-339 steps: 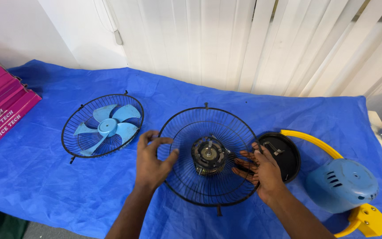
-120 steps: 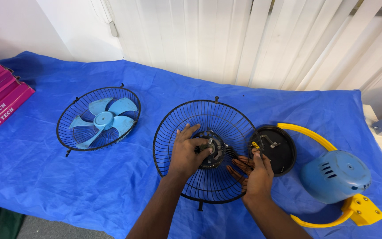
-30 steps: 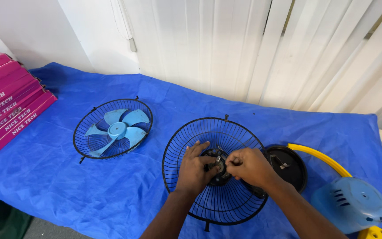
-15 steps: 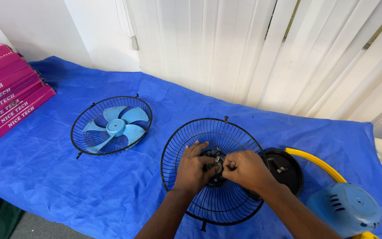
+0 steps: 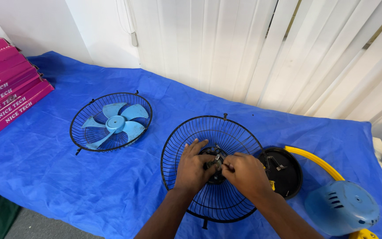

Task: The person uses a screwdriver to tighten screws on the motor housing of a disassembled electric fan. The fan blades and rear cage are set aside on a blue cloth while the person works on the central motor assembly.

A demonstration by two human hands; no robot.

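A black wire fan guard (image 5: pixel 200 132) lies dished on the blue tarp (image 5: pixel 45 172) in front of me. At its hub sits a dark motor unit (image 5: pixel 215 161) with a small metal shaft. My left hand (image 5: pixel 192 168) rests inside the guard and grips the left side of the motor unit. My right hand (image 5: pixel 244 175) comes in from the right, its fingertips pinched on the small part at the hub's centre. Both hands hide most of the hub.
A second black guard (image 5: pixel 78 128) holding a light blue fan blade (image 5: pixel 113 126) lies to the left. A round black plate (image 5: pixel 286 172), a yellow curved bar (image 5: pixel 317 161) and a blue motor housing (image 5: pixel 341 212) lie right. Pink boxes (image 5: pixel 5 93) are stacked far left. White vertical blinds (image 5: pixel 261 48) hang behind.
Both hands stay at the hub with only small finger shifts. The view has drifted slightly, so the guard sits a little lower and to the right.
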